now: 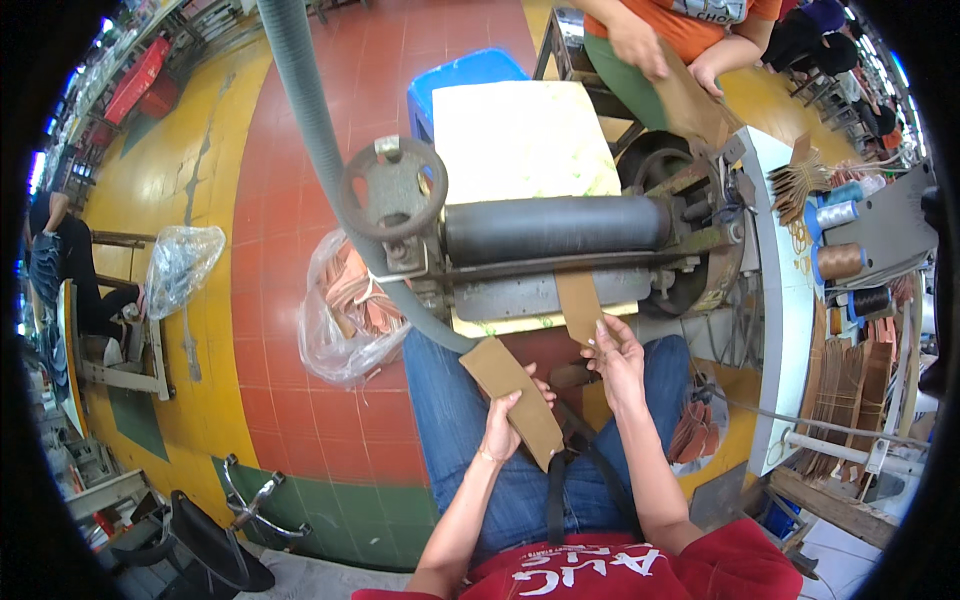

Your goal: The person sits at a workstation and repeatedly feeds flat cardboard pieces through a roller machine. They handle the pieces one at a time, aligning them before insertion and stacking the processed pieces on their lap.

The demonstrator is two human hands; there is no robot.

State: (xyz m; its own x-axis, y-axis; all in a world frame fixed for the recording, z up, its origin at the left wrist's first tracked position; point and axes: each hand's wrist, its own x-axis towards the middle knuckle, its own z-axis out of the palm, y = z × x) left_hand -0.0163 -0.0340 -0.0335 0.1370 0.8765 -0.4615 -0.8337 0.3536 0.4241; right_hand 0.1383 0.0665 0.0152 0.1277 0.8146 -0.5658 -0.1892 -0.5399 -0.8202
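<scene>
Over my lap, my left hand (503, 430) grips a brown, flat rectangular stack of pieces (512, 398), thumb on top and fingers beneath; the number of layers cannot be made out. My right hand (618, 362) pinches the near end of a single brown strip (578, 305), which looks like leather. That strip's far end lies on the metal plate of a machine and passes under a bar below the dark roller (555, 228), where it is hidden. A round iron handwheel (393, 190) stands at the machine's left.
A grey hose (303, 90) runs down past the handwheel. Behind the roller lies a pale covered board (520, 135) by a blue stool (465, 68). A clear bag of pinkish pieces (350, 305) sits at left. Thread spools (838, 262) stand right. Across the machine, a person in orange (680, 40) handles brown material.
</scene>
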